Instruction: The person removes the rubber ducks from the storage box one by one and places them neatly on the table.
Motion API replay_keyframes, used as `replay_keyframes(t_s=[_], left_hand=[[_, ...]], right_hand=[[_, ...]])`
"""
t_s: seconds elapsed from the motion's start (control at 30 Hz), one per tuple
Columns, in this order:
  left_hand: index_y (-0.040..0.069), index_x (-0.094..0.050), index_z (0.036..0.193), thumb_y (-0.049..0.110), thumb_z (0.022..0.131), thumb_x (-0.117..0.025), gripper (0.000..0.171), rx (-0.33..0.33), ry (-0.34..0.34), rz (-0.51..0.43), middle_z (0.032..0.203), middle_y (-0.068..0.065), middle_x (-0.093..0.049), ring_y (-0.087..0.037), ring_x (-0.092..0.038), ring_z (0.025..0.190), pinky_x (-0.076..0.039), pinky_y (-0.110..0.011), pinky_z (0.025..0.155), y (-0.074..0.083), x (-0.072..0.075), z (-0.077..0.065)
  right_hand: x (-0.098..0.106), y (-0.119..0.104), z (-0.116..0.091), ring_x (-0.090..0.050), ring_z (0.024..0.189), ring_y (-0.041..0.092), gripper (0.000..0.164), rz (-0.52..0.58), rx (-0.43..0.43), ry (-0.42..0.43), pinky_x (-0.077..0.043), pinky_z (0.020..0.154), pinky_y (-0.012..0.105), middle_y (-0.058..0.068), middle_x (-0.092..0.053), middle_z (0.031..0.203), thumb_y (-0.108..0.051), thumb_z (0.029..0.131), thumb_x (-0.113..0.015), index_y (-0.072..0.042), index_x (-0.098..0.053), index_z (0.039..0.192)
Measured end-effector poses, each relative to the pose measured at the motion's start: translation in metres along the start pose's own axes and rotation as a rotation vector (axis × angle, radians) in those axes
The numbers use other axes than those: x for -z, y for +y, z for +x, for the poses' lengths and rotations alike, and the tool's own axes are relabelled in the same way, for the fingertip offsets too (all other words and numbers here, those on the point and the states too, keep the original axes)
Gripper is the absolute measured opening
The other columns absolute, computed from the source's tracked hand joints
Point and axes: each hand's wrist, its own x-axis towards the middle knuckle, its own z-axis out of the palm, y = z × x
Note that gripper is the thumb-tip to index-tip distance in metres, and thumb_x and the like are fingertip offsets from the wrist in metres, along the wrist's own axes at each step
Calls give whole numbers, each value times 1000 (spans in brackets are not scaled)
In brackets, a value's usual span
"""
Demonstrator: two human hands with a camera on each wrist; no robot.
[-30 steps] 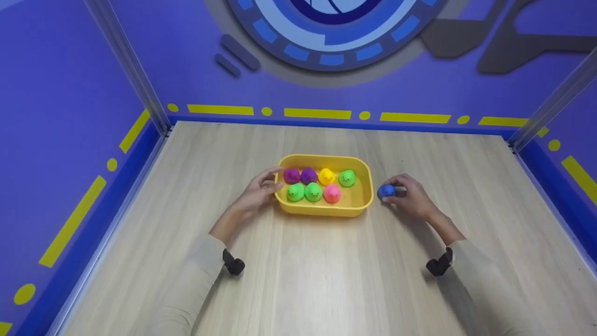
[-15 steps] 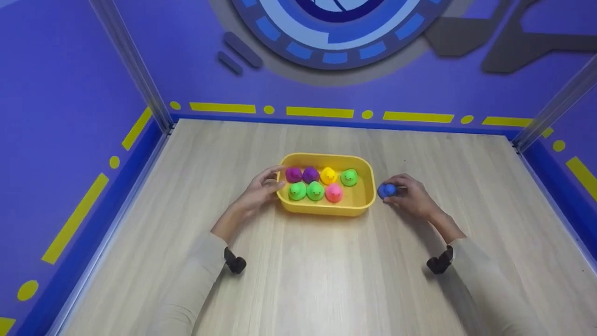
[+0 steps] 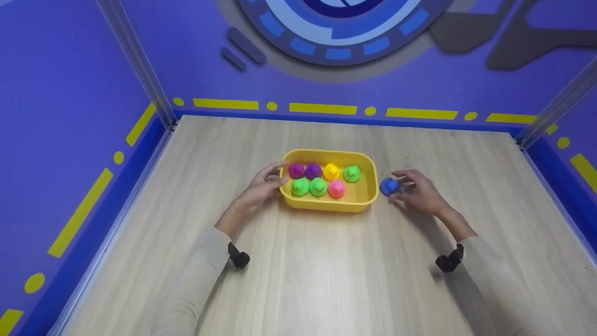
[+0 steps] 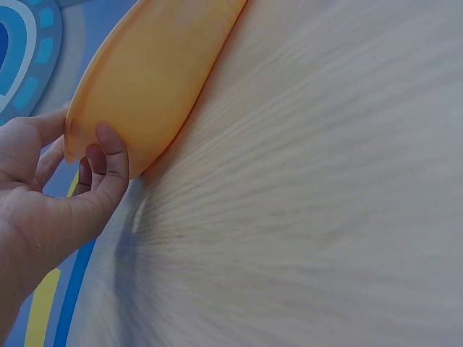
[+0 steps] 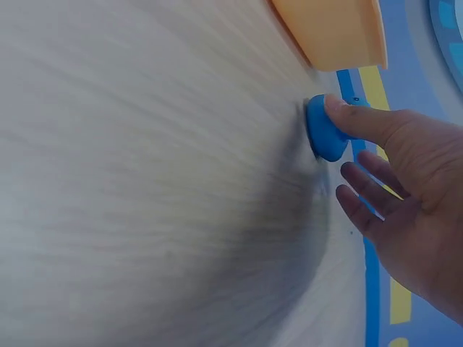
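Purple-blue panels (image 3: 56,60) enclose the pale wood-grain bench (image 3: 298,280); on it, the left hand (image 3: 259,189) pinches a yellow tub (image 3: 326,205), the right hand (image 3: 423,194), fingers spread, is at a blue duck (image 3: 389,186) beside it.

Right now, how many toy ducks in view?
8. Yellow tub, far row: magenta duck, purple duck, yellow duck, green duck; near row: left green duck, middle green duck, pink duck. Blue duck: outside, by the right hand. None looks hidden.

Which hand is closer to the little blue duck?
Right. The right hand is just beside the blue duck; the left hand is farther away, holding the opposite end of the yellow tub.
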Motion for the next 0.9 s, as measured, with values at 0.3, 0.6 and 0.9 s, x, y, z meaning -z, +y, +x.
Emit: replay_keyframes(t_s=[0.3, 0.6, 0.9], left_hand=[[14, -51, 149, 17, 100, -66, 51, 19, 19, 78, 120, -4, -46, -13, -52, 83, -45, -23, 63, 1, 3, 1], [20, -52, 149, 29, 105, -59, 46, 73, -16, 127, 125, -2, -39, -16, -49, 86, -44, -27, 67, 5, 7, 0], [14, -50, 150, 18, 106, -56, 45, 43, -19, 105, 124, -4, -40, -14, -53, 90, -51, -27, 75, 5, 6, 2]], right_hand=[[15, -10, -1, -56, 126, 46, 59, -2, 25, -37, -50, 104, 64, 28, -54, 139, -2, 88, -78, 2, -53, 142], [17, -28, -7, -62, 119, 41, 56, -15, 49, -1, -56, 98, 54, 27, -61, 131, -1, 91, -73, 1, -52, 143], [18, -40, -2, -66, 114, 39, 45, 47, 65, 56, -50, 85, 6, 23, -67, 124, -4, 96, -69, -1, -57, 139]])
